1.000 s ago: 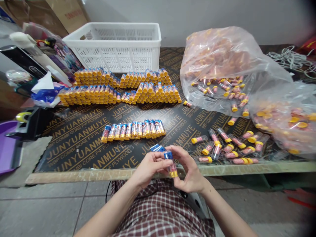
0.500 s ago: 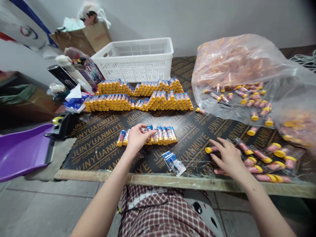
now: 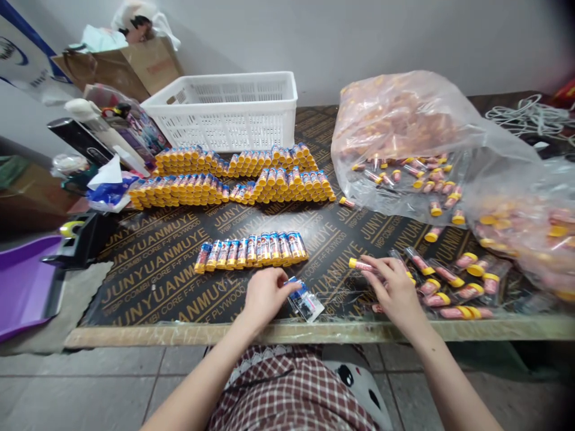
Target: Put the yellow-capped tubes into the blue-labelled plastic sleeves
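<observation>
My left hand (image 3: 266, 294) is closed, its thumb and fingertips at the upper left edge of a small stack of printed labels (image 3: 309, 303) near the table's front edge. In my right hand (image 3: 395, 290) is a clear tube of pink contents with a yellow cap (image 3: 359, 264), pinched and lying sideways, cap to the left. Loose unlabelled tubes (image 3: 469, 291) lie in a heap just right of that hand. Beyond my left hand stands a short row of blue-labelled tubes (image 3: 251, 250), yellow caps toward me.
Stacked rows of labelled tubes (image 3: 179, 190) stand in front of a white plastic basket (image 3: 224, 120). At the right, a large clear bag (image 3: 395, 114) spills more tubes. A purple dustpan (image 3: 31, 281), a paper bag (image 3: 148, 66) and bottles (image 3: 83, 143) are at the left.
My left hand has left the row of labelled tubes and come down to the labels. My right hand has closed on a tube and brought it slightly left. The view has shifted right.
</observation>
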`<state>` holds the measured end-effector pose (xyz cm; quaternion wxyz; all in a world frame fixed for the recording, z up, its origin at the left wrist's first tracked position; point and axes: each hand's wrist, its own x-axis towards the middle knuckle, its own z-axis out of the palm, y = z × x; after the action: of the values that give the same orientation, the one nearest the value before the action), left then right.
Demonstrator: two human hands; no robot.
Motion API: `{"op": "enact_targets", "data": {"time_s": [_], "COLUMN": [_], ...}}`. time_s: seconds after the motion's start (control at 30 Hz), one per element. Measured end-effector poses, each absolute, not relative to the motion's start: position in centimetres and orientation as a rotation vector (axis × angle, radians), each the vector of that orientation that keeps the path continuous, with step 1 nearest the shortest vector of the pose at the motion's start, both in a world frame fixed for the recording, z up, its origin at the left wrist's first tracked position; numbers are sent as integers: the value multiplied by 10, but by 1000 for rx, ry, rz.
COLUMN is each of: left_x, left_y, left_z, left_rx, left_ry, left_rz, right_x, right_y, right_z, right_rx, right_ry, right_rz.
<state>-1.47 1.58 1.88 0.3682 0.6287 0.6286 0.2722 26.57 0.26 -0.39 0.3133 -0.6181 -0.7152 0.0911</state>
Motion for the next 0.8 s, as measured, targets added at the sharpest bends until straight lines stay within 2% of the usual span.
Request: {"op": "enact_targets", "data": {"time_s": [0.13,0.37,0.53,0.67,0.8], "left_x": [-2,-4,-3,-1,0], "left_y": [-1,-2,-4,-4,-2], "left_z": [-4,-3,1,7,15], "left_rx": [1592,1603,1549,1036,576], "left_ry": [1664,1649,1649,1412,1217], "left_rz": [581,668,800,933,1002], "right_x": [256,231,216,211,205], "right_y": [-2,-1,-5,-17,-32], "right_z": [4,-7,-15,-1,16], "right_rx": [-1618,-1581,-1506,-1446,-1398], "right_ry": [-1948,-2184,-2113,-1857,-1607], "right_rz": [313,309,457,581,506]}}
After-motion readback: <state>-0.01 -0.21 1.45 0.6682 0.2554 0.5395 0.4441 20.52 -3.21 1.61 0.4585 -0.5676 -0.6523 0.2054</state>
